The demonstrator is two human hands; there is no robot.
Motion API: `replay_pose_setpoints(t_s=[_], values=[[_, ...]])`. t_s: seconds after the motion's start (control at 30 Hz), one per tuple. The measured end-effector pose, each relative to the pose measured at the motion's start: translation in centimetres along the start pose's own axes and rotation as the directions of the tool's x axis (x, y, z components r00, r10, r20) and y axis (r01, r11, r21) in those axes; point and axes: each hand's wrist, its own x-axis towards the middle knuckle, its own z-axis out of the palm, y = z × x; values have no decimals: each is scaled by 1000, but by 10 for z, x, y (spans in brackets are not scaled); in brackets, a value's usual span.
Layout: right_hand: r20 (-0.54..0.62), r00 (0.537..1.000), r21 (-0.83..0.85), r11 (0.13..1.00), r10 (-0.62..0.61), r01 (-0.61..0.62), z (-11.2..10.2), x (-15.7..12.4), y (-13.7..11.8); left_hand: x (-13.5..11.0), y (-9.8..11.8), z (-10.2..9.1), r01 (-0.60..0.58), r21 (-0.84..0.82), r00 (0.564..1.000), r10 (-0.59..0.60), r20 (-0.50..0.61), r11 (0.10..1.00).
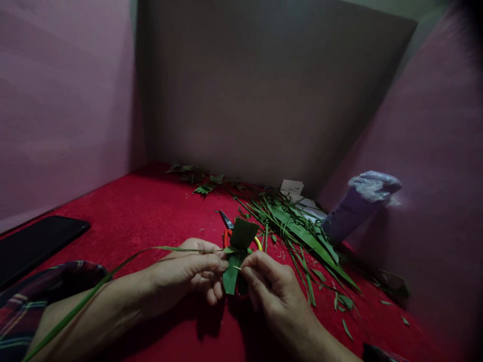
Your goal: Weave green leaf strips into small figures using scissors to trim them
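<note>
Both my hands meet over the red table (143, 211) near the front. My left hand (188, 274) is closed, pinching a folded green leaf piece (238, 249) and a long thin leaf strip (94, 291) that trails back to the left over my forearm. My right hand (269, 281) is closed too, its thumb and forefinger pinching the lower part of the same folded leaf, with a thin sliver at the fingertips. Just behind the leaf lie scissors (227, 223) with red and yellow handles, partly hidden.
A pile of long green leaves and trimmings (302, 236) spreads to the right. More leaf scraps (199, 181) lie by the back wall. A purple cone wrapped in plastic (358, 203) leans at right. White paper (292, 188) sits behind. A black phone (33, 244) lies at left.
</note>
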Motion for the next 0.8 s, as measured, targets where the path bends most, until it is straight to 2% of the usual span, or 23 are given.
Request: replay_pose_setpoints(t_s=[0.2,0.53,0.8], values=[[35,999,116,993,21,-25,1,-1,-1,-3,2,3,1,-26,998,-3,-58,1000],[21,1000,47,999,20,-21,-2,-1,-4,-1,3,5,-5,4,998,5,-58,1000],[0,1000,1,1000,-25,25,-4,1,-2,-3,4,6,6,7,998,-6,-62,1000]])
